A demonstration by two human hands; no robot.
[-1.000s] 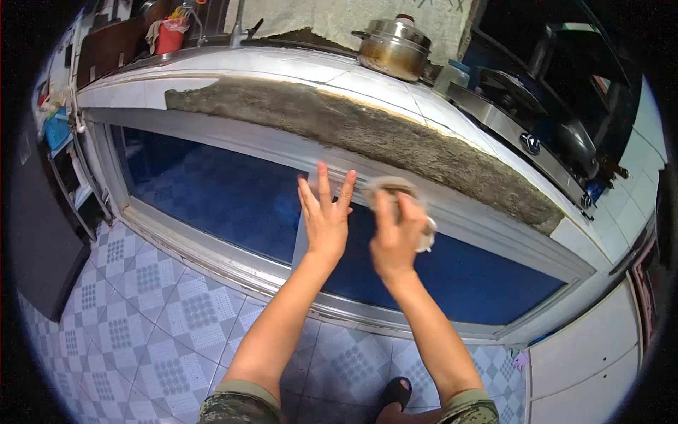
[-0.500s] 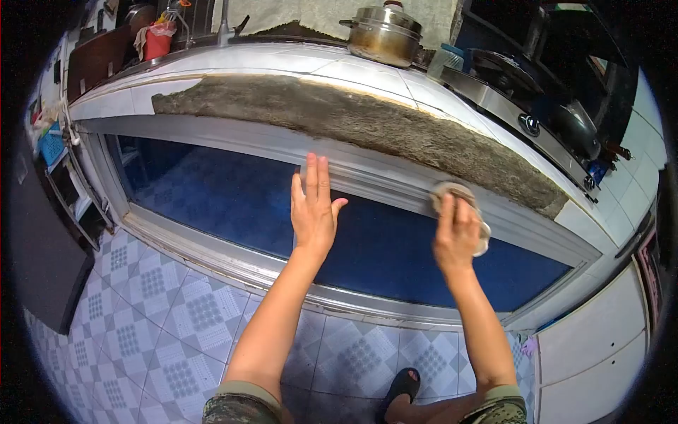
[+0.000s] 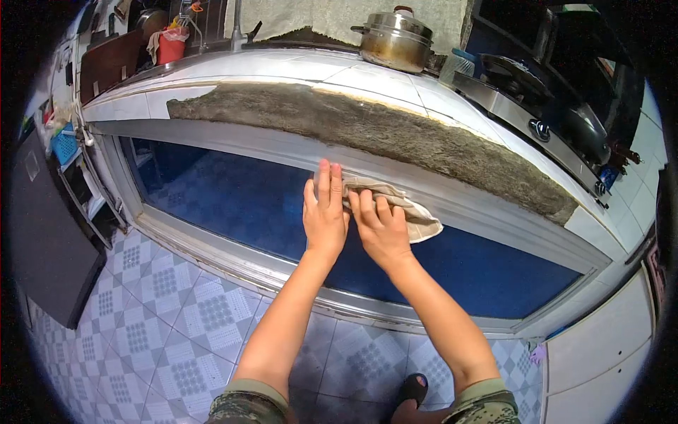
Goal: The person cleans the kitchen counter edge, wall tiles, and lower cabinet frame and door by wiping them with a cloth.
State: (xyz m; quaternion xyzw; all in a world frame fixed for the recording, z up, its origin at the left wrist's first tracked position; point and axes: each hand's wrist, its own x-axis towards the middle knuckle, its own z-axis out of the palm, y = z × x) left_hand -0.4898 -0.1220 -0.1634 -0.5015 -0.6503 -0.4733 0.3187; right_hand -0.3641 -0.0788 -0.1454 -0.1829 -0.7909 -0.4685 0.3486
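A beige cloth [image 3: 420, 225] lies under my right hand [image 3: 380, 227], whose bent fingers press it against the upper rail of a silver-framed cabinet door [image 3: 487, 226] with dark blue panels. Right beside it, my left hand [image 3: 325, 215] rests with its fingers stretched upward on the frame where the door panels meet, and it holds nothing. Above both hands runs a strip of bare, rough cement [image 3: 282, 109] along the front edge of the white tiled counter.
On the white counter [image 3: 282, 69] stand a steel pot [image 3: 397, 42], a gas stove [image 3: 522, 116] with a black pan [image 3: 583, 131], and a red container [image 3: 171, 46]. A dark panel [image 3: 53, 226] stands left; white drawers [image 3: 600, 353] are at the right.
My right hand has moved left along the upper rail with the cloth, from well apart to right beside my left hand. The view has shifted slightly.
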